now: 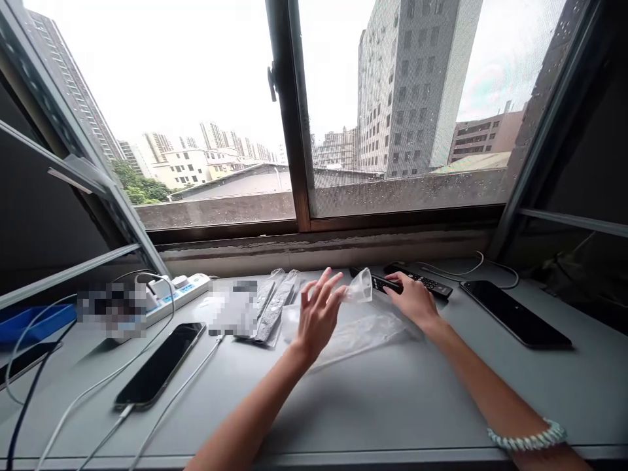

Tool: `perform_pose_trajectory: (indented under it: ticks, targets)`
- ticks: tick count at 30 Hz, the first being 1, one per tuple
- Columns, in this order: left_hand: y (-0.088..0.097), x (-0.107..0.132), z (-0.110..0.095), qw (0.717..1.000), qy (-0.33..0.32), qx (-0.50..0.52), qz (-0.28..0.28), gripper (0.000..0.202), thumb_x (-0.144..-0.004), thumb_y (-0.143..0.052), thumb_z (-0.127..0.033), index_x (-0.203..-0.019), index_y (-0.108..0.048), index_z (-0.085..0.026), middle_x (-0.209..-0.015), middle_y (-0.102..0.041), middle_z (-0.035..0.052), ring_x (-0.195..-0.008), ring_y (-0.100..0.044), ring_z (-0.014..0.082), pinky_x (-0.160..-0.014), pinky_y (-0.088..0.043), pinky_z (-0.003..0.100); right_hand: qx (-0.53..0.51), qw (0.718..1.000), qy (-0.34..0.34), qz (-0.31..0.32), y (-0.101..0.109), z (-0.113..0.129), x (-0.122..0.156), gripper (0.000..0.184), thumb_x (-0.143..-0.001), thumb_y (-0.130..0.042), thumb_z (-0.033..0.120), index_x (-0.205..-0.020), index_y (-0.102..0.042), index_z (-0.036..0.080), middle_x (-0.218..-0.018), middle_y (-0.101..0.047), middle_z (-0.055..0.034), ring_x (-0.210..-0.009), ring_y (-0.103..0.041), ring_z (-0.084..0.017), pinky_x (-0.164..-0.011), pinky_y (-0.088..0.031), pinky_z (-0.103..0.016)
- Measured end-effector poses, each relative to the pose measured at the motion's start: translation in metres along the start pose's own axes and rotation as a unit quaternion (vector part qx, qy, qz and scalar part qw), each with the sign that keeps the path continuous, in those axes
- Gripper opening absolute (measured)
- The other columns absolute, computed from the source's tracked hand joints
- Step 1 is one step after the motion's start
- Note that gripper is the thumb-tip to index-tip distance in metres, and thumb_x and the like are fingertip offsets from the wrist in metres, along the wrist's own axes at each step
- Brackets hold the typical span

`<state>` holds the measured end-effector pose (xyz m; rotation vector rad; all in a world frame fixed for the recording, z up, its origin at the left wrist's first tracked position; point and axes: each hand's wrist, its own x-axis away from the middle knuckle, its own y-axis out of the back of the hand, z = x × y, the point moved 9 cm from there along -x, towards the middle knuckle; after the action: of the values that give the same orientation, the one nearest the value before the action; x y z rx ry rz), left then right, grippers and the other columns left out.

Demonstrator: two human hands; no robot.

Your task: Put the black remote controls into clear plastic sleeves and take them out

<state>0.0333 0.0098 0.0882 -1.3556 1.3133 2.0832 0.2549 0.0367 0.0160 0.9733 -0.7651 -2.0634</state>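
My right hand (415, 301) is closed around a black remote control (381, 284) near the back of the grey table (392, 405). A small clear plastic bag (360, 286) stands up at the remote's left end. My left hand (316, 314) hovers just left of that bag with its fingers spread and holds nothing. Its fingertips are close to the bag's edge. A larger flat clear plastic bag (358, 333) lies on the table under and between both hands.
A second black remote (426, 280) lies behind my right hand. A dark phone (515, 314) rests at the right and another phone (159, 365) on a cable at the left. A white power strip (171, 297), grey packets (272, 307) and a blue tray (29, 324) are also at the left.
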Motion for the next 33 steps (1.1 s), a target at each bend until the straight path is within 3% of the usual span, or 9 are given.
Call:
perform_pose_trajectory:
  ticks: [2,5,9,12,15,17,24,29,33]
  targets:
    - [0.011,0.0,0.009,0.999,0.016,-0.033,-0.026,0.038,-0.088,-0.034,-0.005,-0.109,-0.057,-0.027,-0.126,-0.055,0.0024,-0.126,-0.041,0.0185,-0.098,-0.026,0.036,-0.025,0.999,0.02,-0.036,0.009,0.008,0.001,0.022,-0.079,-0.052,0.033,-0.099,-0.06,0.027,-0.096,-0.068,-0.0008,-0.083,-0.063,-0.021,-0.06,-0.041,-0.027]
    - [0.009,0.002,0.016,0.998,0.038,-0.055,0.01,0.052,-0.084,-0.031,0.0,-0.117,-0.054,-0.034,-0.134,-0.047,0.0003,-0.13,-0.035,0.0213,-0.1,-0.024,0.039,-0.068,0.992,0.066,-0.078,0.019,0.022,0.004,0.023,-0.08,-0.05,0.03,-0.101,-0.06,0.027,-0.099,-0.067,-0.0015,-0.082,-0.062,-0.02,-0.063,-0.043,-0.028]
    - [-0.021,0.008,0.013,0.994,0.013,-0.041,0.105,0.041,-0.085,-0.033,-0.002,-0.108,-0.058,-0.026,-0.134,-0.047,0.004,-0.129,-0.037,0.0215,-0.099,-0.029,0.039,-0.102,0.983,0.112,-0.102,0.025,0.032,0.006,0.026,-0.081,-0.049,0.028,-0.103,-0.063,0.025,-0.103,-0.066,-0.0039,-0.086,-0.062,-0.022,-0.069,-0.047,-0.03]
    - [-0.056,0.02,0.018,0.977,0.024,-0.016,0.21,0.033,-0.083,-0.036,-0.004,-0.103,-0.056,-0.019,-0.125,-0.054,0.0077,-0.116,-0.05,0.0196,-0.097,-0.034,0.037,-0.121,0.979,0.13,-0.103,0.025,0.032,0.006,0.028,-0.082,-0.049,0.026,-0.104,-0.065,0.025,-0.104,-0.065,-0.0043,-0.086,-0.062,-0.021,-0.07,-0.049,-0.031]
    - [-0.081,0.034,0.028,0.95,0.065,0.007,0.304,0.039,-0.081,-0.036,-0.003,-0.114,-0.051,-0.02,-0.111,-0.061,0.0053,-0.098,-0.058,0.0168,-0.096,-0.036,0.037,-0.128,0.976,0.141,-0.108,0.025,0.03,0.005,0.029,-0.082,-0.048,0.02,-0.102,-0.067,0.027,-0.108,-0.063,-0.0021,-0.086,-0.062,-0.019,-0.072,-0.051,-0.029]
    - [-0.087,0.039,0.031,0.94,0.078,0.018,0.333,0.044,-0.082,-0.036,-0.004,-0.121,-0.047,-0.021,-0.108,-0.062,0.0045,-0.097,-0.057,0.0172,-0.096,-0.036,0.039,-0.126,0.975,0.144,-0.113,0.026,0.029,0.005,0.033,-0.08,-0.047,0.015,-0.101,-0.068,0.029,-0.11,-0.062,-0.0004,-0.086,-0.062,-0.017,-0.073,-0.051,-0.028]
    - [-0.078,0.036,0.035,0.944,0.097,0.04,0.314,0.04,-0.075,-0.055,-0.012,-0.113,-0.058,-0.022,-0.1,-0.059,0.0051,-0.098,-0.053,0.0209,-0.096,-0.036,0.04,-0.179,0.96,0.18,-0.116,0.025,0.034,0.007,0.037,-0.077,-0.044,0.008,-0.095,-0.071,0.026,-0.109,-0.061,-0.0024,-0.093,-0.061,-0.017,-0.08,-0.05,-0.03]
    - [-0.071,0.035,0.032,0.952,0.105,0.045,0.284,0.038,-0.073,-0.046,0.001,-0.096,-0.064,-0.022,-0.099,-0.059,0.0031,-0.097,-0.054,0.0191,-0.093,-0.038,0.037,-0.193,0.944,0.237,-0.124,0.031,0.046,0.015,0.036,-0.076,-0.044,0.006,-0.088,-0.071,0.027,-0.109,-0.062,-0.0023,-0.1,-0.058,-0.019,-0.085,-0.048,-0.033]
    - [-0.068,0.036,0.034,0.954,0.129,0.06,0.263,0.034,-0.075,-0.042,0.002,-0.092,-0.061,-0.021,-0.1,-0.059,0.0027,-0.097,-0.055,0.0173,-0.092,-0.038,0.036,-0.19,0.934,0.267,-0.141,0.039,0.058,0.023,0.038,-0.077,-0.043,0.004,-0.084,-0.071,0.028,-0.109,-0.062,-0.0014,-0.102,-0.057,-0.019,-0.086,-0.048,-0.035]
